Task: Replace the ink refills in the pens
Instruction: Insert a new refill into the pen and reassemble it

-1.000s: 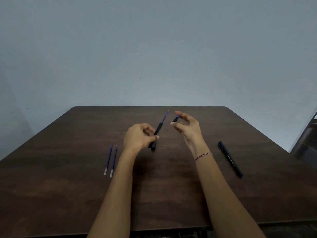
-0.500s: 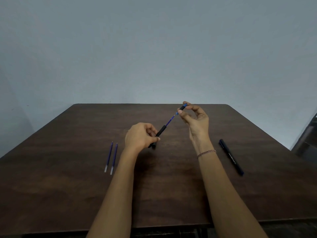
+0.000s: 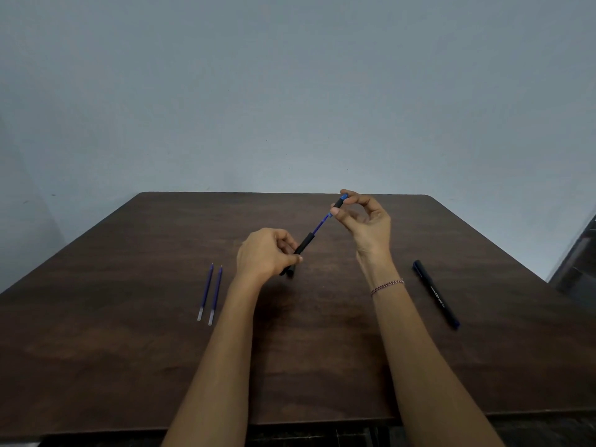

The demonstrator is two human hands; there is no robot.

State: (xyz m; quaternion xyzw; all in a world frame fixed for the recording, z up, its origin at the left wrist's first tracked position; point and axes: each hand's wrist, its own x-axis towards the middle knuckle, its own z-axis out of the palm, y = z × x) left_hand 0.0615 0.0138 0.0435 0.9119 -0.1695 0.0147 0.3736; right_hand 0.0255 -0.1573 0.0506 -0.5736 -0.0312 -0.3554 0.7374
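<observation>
Grey wall is filling the upper half of the frame, and a dark wooden desk (image 3: 129, 366) is spreading across the lower half. Near the centre, the left hand (image 3: 264, 253) is curling round a black pen barrel (image 3: 304, 245), which is tilting up toward the right. A thin blue refill (image 3: 320, 224) is sticking out of the barrel's upper end. Just upper right of centre, the right hand (image 3: 367, 225) is pinching a small black-and-blue end piece (image 3: 339, 201) at the refill's far tip. Both parts are looking light and stiff, though the refill seems slender enough to bend, so gripping the barrel mid-length and pulling straight along it looks safest. Two spare refills (image 3: 209, 293) are lying side by side at the left, probably prone to rolling. A second pen (image 3: 436, 293) is lying at the right, and its white lettering is too small to read.
</observation>
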